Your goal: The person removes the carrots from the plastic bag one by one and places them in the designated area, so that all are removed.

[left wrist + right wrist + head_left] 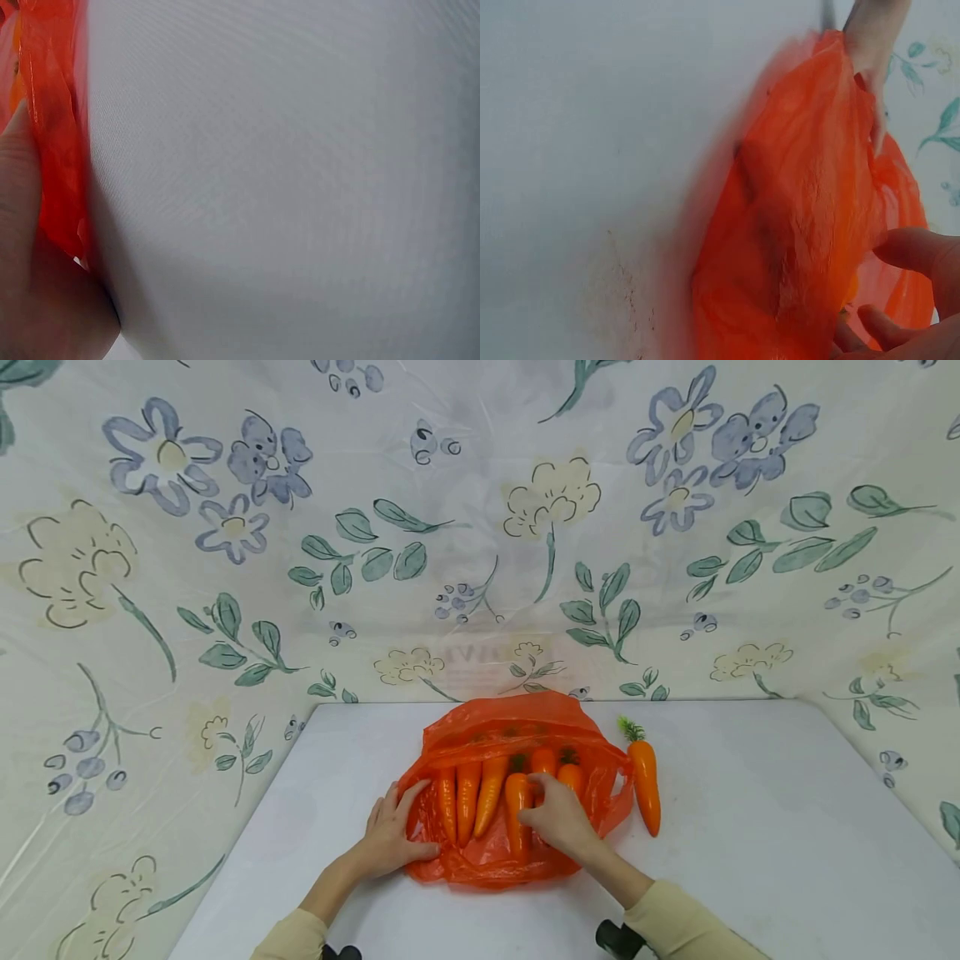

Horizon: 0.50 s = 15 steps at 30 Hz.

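An orange-red plastic bag lies on the table with its mouth spread wide. Several carrots show inside it, shiny like toy ones. My right hand pinches one carrot between thumb and fingers, at its upper part within the bag's mouth. At the bag's left side, my left hand rests spread on the plastic, thumb along the near edge. Part of its fingers is hidden by the bag in the left wrist view. In the right wrist view, the bag hides the held carrot.
Outside the bag, close to its right side, lies another carrot with a green leafy top. The white table ends at the back against a flower-patterned sheet. Dark wrist devices sit near both sleeves.
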Each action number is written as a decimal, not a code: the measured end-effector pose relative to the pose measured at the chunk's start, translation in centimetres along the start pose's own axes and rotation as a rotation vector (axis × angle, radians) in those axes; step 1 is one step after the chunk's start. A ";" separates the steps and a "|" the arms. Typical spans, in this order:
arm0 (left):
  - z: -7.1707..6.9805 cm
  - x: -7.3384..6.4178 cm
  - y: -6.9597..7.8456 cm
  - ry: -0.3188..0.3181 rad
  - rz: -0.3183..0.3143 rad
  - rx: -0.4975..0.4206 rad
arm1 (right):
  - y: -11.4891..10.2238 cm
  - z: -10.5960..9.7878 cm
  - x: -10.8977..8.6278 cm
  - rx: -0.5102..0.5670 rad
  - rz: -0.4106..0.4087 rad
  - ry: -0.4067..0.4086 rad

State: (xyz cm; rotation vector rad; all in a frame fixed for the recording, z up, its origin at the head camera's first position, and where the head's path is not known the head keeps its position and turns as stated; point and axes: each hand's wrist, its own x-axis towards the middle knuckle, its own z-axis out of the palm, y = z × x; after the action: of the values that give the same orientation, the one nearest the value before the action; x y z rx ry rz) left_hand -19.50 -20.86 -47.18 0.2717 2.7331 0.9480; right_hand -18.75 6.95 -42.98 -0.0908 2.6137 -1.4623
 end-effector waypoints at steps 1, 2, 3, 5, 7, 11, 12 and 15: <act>0.0 0.0 0.0 0.001 0.002 -0.001 | -0.1 0.1 0.0 -0.008 -0.011 0.005; 0.0 0.0 0.0 0.001 0.002 -0.001 | -0.1 0.2 -0.1 -0.012 -0.018 0.009; 0.0 0.0 0.0 0.002 0.005 -0.001 | -0.2 0.4 -0.1 -0.020 -0.023 0.013; 0.0 0.0 0.0 0.002 0.007 0.000 | -0.2 0.7 -0.2 -0.053 -0.044 0.026; 0.0 0.1 0.0 0.003 0.006 0.000 | -0.2 1.1 -0.3 -0.103 -0.067 0.038; 0.1 0.1 0.0 0.003 0.004 0.006 | -0.2 2.1 -0.6 -0.196 -0.100 0.047; 0.1 0.1 0.0 0.002 0.001 0.007 | -0.2 2.4 -0.8 -0.211 -0.104 0.047; 0.1 0.2 -0.1 0.000 0.004 0.005 | -0.3 3.1 -1.1 -0.218 -0.098 0.046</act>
State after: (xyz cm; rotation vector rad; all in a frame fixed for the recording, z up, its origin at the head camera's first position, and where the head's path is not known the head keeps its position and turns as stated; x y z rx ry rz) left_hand -19.69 -20.81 -47.33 0.2784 2.7365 0.9429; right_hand -17.20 4.37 -44.24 -0.2143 2.8355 -1.2147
